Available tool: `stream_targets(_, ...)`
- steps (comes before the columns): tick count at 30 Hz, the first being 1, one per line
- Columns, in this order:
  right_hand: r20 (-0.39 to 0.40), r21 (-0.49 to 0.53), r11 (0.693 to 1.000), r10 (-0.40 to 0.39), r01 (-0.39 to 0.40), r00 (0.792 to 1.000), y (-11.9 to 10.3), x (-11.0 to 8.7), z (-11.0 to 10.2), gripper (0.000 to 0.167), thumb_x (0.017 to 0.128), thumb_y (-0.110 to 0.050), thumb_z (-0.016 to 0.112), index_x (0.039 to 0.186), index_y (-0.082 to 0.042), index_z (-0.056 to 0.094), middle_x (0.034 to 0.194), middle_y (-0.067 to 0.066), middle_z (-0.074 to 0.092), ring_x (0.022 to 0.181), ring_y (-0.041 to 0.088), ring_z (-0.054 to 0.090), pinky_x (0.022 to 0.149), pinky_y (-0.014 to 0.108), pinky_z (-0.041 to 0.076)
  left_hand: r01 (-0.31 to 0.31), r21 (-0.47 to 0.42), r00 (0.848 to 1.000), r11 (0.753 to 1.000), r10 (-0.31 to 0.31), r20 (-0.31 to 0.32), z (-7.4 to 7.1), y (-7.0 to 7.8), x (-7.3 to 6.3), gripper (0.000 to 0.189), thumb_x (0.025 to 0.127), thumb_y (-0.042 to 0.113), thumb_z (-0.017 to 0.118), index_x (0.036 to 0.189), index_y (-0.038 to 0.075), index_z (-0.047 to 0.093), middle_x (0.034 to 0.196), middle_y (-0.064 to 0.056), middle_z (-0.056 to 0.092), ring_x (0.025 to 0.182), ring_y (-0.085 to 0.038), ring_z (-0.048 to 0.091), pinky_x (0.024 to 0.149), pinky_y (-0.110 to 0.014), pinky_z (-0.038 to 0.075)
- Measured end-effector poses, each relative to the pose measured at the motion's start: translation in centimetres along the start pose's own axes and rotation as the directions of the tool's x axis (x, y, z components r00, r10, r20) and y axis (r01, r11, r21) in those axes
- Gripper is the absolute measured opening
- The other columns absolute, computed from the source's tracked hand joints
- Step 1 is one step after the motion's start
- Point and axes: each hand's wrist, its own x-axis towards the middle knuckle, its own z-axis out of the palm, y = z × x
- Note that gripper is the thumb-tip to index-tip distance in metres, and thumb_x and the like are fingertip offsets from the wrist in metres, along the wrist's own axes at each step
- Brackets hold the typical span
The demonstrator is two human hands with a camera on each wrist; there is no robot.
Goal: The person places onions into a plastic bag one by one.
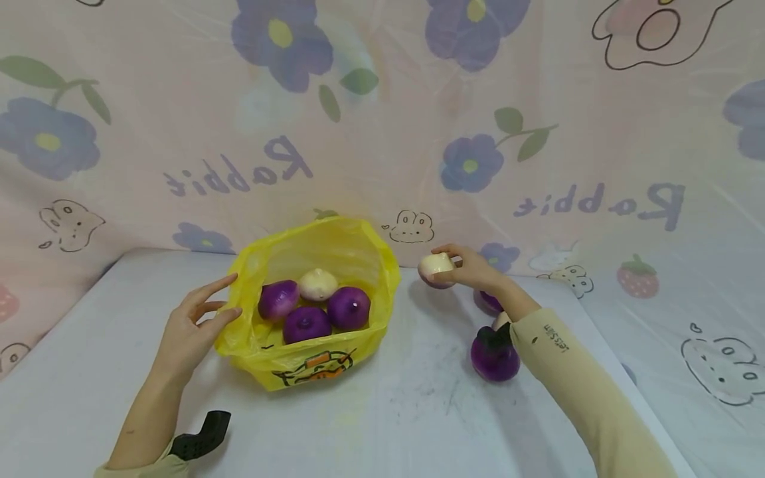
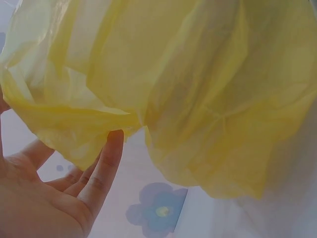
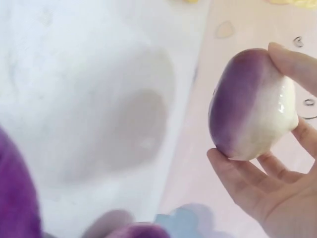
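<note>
On the left, my left hand holds the side of an upright yellow plastic bag, thumb and fingers at its rim. In the left wrist view, a fingertip meets the bag's crumpled edge. Inside the wide mouth sit a white round vegetable and several purple ones. My right hand grips a glossy purple-and-white turnip, raised to the right of the bag. The right wrist view shows my thumb and fingers on opposite sides of that turnip.
A round purple eggplant with a dark cap lies on the white table near my right forearm. Another purple vegetable lies behind it, partly hidden by the arm. A printed rabbit-and-flower curtain hangs behind the table.
</note>
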Motion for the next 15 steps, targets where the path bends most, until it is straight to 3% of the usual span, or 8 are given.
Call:
stream_targets(7,0.003,0.028,0.998,-0.058,0.058,0.998,-2.6,-0.2,-1.2,0.059,0.083,-0.025,0.073,0.136,-0.009,0.050,0.135,0.018,0.049,0.120,0.041,0.049,0.095,0.051,0.046,-0.011,0.009,1.000,1.000,0.011,0.006,0.1,0.2,0.0,0.054,0.095,0.024,0.059,0.145,0.015,0.043,0.146,-0.012,0.035,0.103,-0.001,0.042,0.073,-0.008,0.046)
stream_targets(15,-0.008,0.021,0.996,-0.083,0.083,0.997,-6.3,-0.1,-2.8,0.061,0.083,-0.031,0.073,0.138,-0.017,0.048,0.140,0.011,0.047,0.126,0.040,0.044,0.100,0.056,0.042,-0.012,0.005,1.000,1.000,0.012,0.000,0.0,0.4,0.0,0.053,0.095,0.025,0.059,0.145,0.016,0.043,0.146,-0.011,0.034,0.105,-0.004,0.041,0.073,-0.008,0.046)
